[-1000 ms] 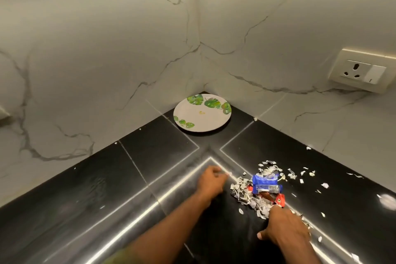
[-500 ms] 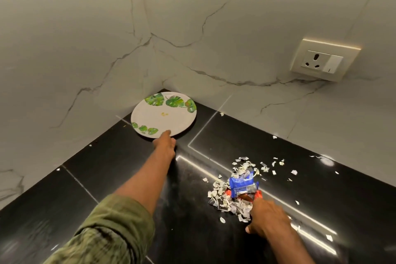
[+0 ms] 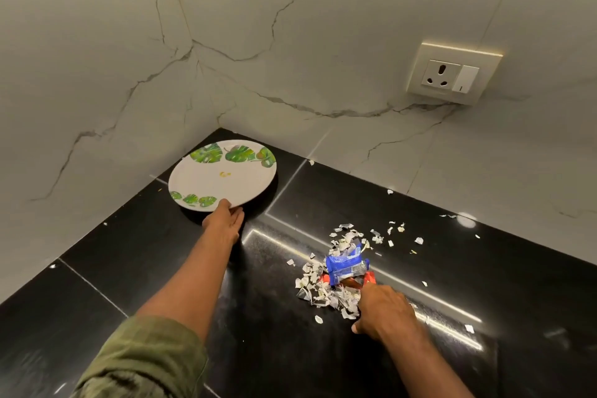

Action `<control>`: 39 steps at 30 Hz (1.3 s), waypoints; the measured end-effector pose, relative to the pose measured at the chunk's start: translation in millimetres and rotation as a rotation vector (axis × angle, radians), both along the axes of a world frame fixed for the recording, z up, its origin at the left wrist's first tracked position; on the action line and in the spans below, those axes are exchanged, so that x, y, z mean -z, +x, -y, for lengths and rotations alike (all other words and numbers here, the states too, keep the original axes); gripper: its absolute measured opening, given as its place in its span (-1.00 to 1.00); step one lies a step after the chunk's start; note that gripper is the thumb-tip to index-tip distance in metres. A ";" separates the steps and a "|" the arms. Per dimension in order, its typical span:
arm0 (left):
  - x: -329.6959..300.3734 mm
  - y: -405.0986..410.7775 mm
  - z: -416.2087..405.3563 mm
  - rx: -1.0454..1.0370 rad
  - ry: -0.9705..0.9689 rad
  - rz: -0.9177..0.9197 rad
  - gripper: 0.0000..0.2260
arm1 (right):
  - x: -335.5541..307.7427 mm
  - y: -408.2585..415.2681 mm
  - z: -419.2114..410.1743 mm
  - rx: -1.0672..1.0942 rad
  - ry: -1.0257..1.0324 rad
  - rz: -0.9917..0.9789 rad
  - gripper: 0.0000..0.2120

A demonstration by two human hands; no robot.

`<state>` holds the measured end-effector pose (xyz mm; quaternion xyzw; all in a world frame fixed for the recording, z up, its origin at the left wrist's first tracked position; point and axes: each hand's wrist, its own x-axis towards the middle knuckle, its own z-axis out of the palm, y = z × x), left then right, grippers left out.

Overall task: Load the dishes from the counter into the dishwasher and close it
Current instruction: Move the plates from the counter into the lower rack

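Plate [image 3: 223,175]: one only, round and white, printed with green leaves along its far rim and its near-left rim, with a small yellow smear near the middle. It sits in the far corner of the black counter [image 3: 135,255], where the two marble-patterned walls [image 3: 355,26] meet, and its near edge looks raised a little off the stone.

Going by size: two wall panels with grey veins; one glossy black counter of large tiles with pale joints; two forearms, the left one coming out of one rolled olive-green sleeve [image 3: 142,362]; the one plate; one cream wall socket [image 3: 452,74] with a switch beside it, on the right-hand wall well apart from the plate; two hands; one heap of torn paper scraps [image 3: 326,287] with many loose bits scattered to its right; one crumpled blue wrapper [image 3: 345,265] on top of the heap; one red wrapper [image 3: 370,278] peeking out just under the blue one.

The left hand [image 3: 224,220] is stretched forward to the plate's nearest edge, thumb on top of the rim and fingers beneath it, pinching the rim. The plate lies wholly beyond the hand, toward the corner.

The right hand [image 3: 384,313] rests at the near-right side of the scrap heap, touching it, fingers curled toward the wrappers; whether it actually holds anything cannot be told.
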<state>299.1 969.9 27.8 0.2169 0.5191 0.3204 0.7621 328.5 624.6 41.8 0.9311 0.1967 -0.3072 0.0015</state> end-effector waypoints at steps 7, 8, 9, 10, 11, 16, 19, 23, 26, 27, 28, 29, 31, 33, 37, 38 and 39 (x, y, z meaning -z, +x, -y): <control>9.2 -43.1 61.8 -0.122 0.024 0.201 -0.80 | -5.4 -1.9 2.4 0.000 -0.002 0.006 -0.51; 11.1 -52.2 73.8 -0.103 0.032 0.217 -0.79 | -6.7 -1.3 4.3 -0.003 0.001 0.006 -0.49; 13.0 -61.7 85.5 -0.082 0.043 0.227 -0.77 | -8.5 -0.2 5.2 -0.005 0.011 0.007 -0.48; 14.6 -71.4 97.8 -0.060 0.054 0.233 -0.74 | -10.3 0.2 6.7 -0.003 0.024 0.007 -0.49; 15.4 -81.3 110.1 -0.040 0.063 0.240 -0.73 | -12.2 0.0 8.2 0.003 0.039 0.006 -0.50; 5.3 -127.8 166.3 0.096 0.073 0.277 -0.66 | -18.6 -3.2 21.4 0.006 0.107 -0.014 -0.51; -7.8 -147.7 195.5 0.198 0.098 0.279 -0.60 | -22.3 -1.5 40.0 0.013 0.168 -0.021 -0.62; -20.3 -162.7 232.9 0.279 0.132 0.264 -0.53 | -18.7 8.7 81.8 0.168 0.316 -0.060 -0.85; -22.3 -170.6 258.5 0.332 0.158 0.255 -0.54 | -9.3 8.8 117.2 0.341 0.540 -0.068 -0.93; -22.0 -172.9 265.4 0.357 0.170 0.255 -0.55 | -6.6 7.6 126.5 0.398 0.612 -0.075 -0.93; -21.2 -175.4 274.3 0.380 0.178 0.249 -0.57 | -4.1 6.0 136.7 0.450 0.677 -0.091 -0.92; -20.5 -177.2 281.7 0.397 0.183 0.240 -0.60 | -2.4 4.5 145.4 0.482 0.728 -0.109 -0.92; -18.1 -182.2 298.3 0.423 0.190 0.214 -0.65 | 1.7 -1.1 163.5 0.520 0.781 -0.139 -0.94; -16.1 -186.3 313.7 0.461 0.206 0.190 -0.67 | 6.8 -6.2 178.9 0.583 0.836 -0.163 -0.94; -12.9 -195.8 336.9 0.536 0.244 0.186 -0.66 | 5.0 -16.4 201.3 0.879 1.092 -0.249 -0.68; -12.4 -198.3 345.6 0.578 0.244 0.176 -0.66 | 0.0 -21.1 210.9 1.006 1.169 -0.302 -0.59; -11.6 -199.6 352.6 0.615 0.246 0.163 -0.66 | -4.8 -23.3 218.4 1.091 1.226 -0.350 -0.52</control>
